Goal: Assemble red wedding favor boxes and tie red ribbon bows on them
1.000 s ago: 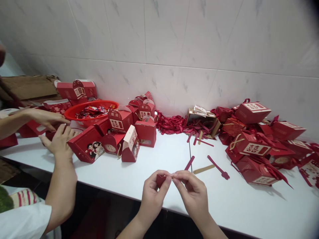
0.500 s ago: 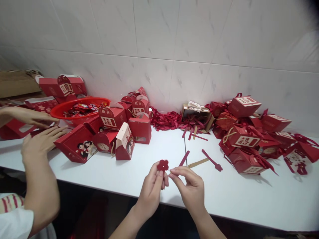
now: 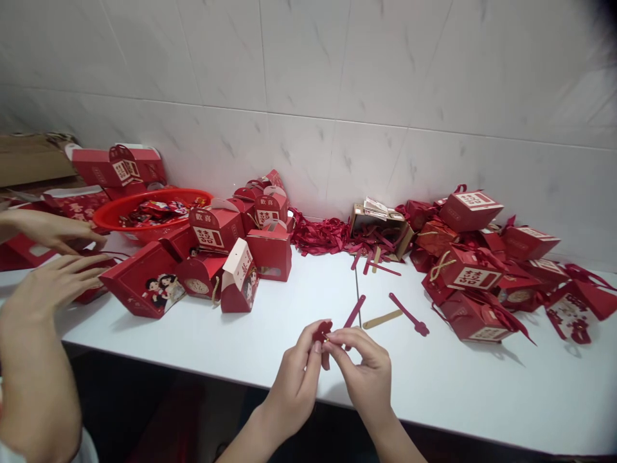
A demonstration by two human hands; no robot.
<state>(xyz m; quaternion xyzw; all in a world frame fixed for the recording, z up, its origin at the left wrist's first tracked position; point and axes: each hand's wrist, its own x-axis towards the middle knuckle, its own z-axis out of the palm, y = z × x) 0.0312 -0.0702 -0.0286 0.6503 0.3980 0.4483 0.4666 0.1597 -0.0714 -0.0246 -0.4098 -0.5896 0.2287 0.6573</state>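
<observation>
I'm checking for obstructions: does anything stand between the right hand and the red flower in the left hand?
Nothing visible does: the right hand is at the red flower in the left hand. The loose strips lie beyond, on the table.

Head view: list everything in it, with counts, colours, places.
Wall: one, pale grey, behind.
Tabletop: one, white, across the view.
Cardboard: count unclear, brown, far left.
Basin: one, red, left.
Wrapped packets: many, mostly red, in basin.
Left boxes: several, red, left half.
Ribbon pile: one, dark red, centre.
Carton: one, brown, right of ribbon pile.
Cards: a few, white, on carton.
Strips: many, dark red and gold, in and before the carton.
Right boxes: many, red, right side.
Co-worker's hands: two, far left.
Small piece: one, red, lower centre.
Left grip: one, lower centre, pinching the small piece.
Right grip: one, beside it, pinching a tiny gold bit.
</observation>
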